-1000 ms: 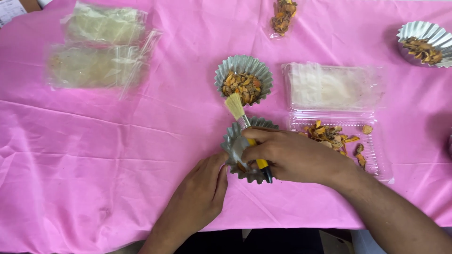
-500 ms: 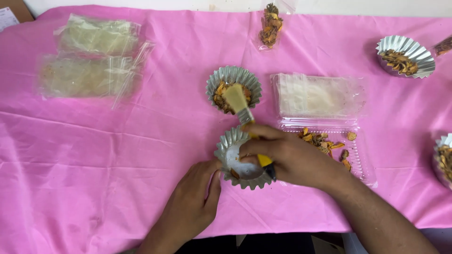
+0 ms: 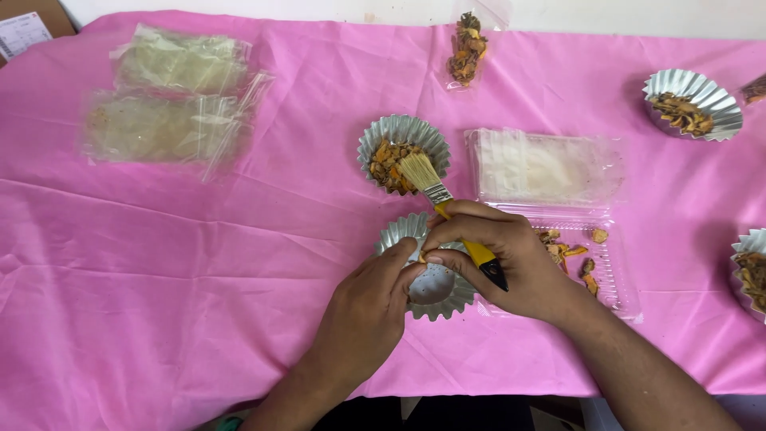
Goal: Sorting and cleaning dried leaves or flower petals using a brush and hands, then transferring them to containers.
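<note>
Hands are meeting over one fluted foil cup (image 3: 435, 287) on the pink cloth surface (image 3: 199, 263): right hand (image 3: 511, 259) gripping one yellow-handled brush (image 3: 447, 203), left hand (image 3: 371, 311) pinching the cup's rim; three more filled foil cups (image 3: 692, 102) are sitting around

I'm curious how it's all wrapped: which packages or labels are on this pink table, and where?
Two clear flat bags, greenish contents, far left.
Small clear bag of dried pieces, top centre.
Stack of clear sleeves, right of centre.
Clear plastic clamshell, beside the right hand.
Cardboard box with white label, top-left corner.

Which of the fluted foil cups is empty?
The foil cup under both hands, at the near table edge. Its bare silver bottom shows; the other three hold brown-orange dried pieces.
</note>
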